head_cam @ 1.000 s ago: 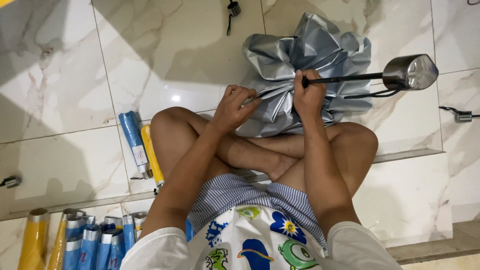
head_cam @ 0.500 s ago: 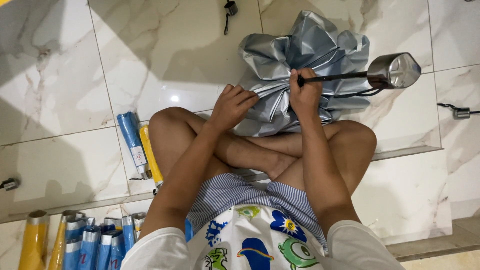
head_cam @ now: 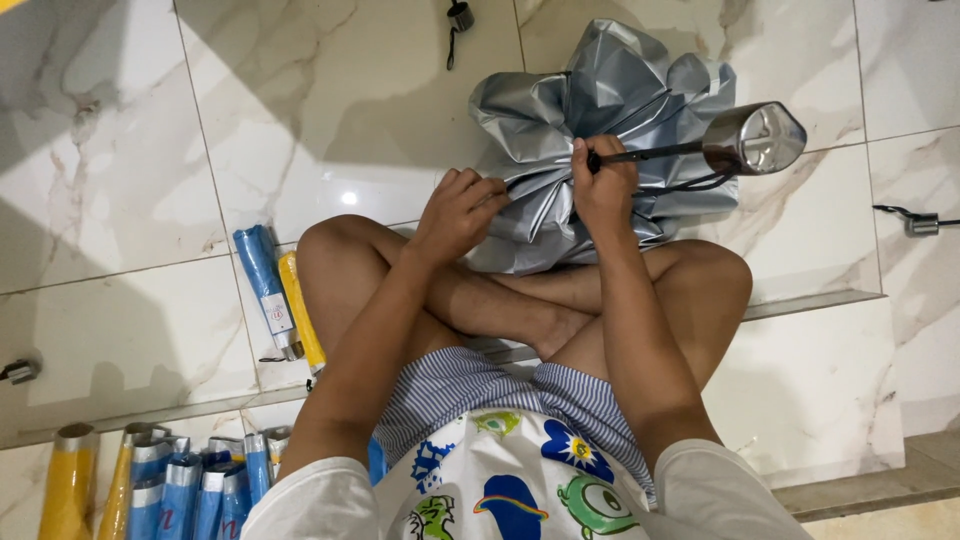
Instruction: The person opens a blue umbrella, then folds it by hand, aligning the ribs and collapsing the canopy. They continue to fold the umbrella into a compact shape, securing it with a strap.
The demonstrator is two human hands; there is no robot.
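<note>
Umbrella [head_cam: 600,150], silver canopy, half-collapsed and bunched on marble floor [head_cam: 150,150] just beyond the crossed legs, at 12 to 1 o'clock from the person.

Nearest, at 7 o'clock: a row of rolled umbrellas in sleeves [head_cam: 150,480] along the bottom edge, blue and yellow, silver caps. I count roughly two yellow and four or five blue; they overlap and the frame edge cuts them, so the count is not firm.

At 9 to 10 o'clock, just beside the left knee: two more rolled ones, one blue folded umbrella [head_cam: 265,285] and one yellow folded umbrella [head_cam: 300,310], touching side by side.

Left hand [head_cam: 460,210] has fingers curled into the canopy folds, pinching fabric. Right hand [head_cam: 603,190] is closed in a fist around the thin black shaft [head_cam: 650,154], which points to 3 o'clock and ends in one grey handle [head_cam: 755,140].

Step, as I judge it: gathering the canopy panels around the shaft. Tidying the pleats calls for holding the shaft steady while the left hand pulls folds flat.

Far: three small loose metal parts with black straps, one [head_cam: 459,18] at 12 o'clock, one [head_cam: 920,222] at 3, one [head_cam: 18,372] at 9.
</note>
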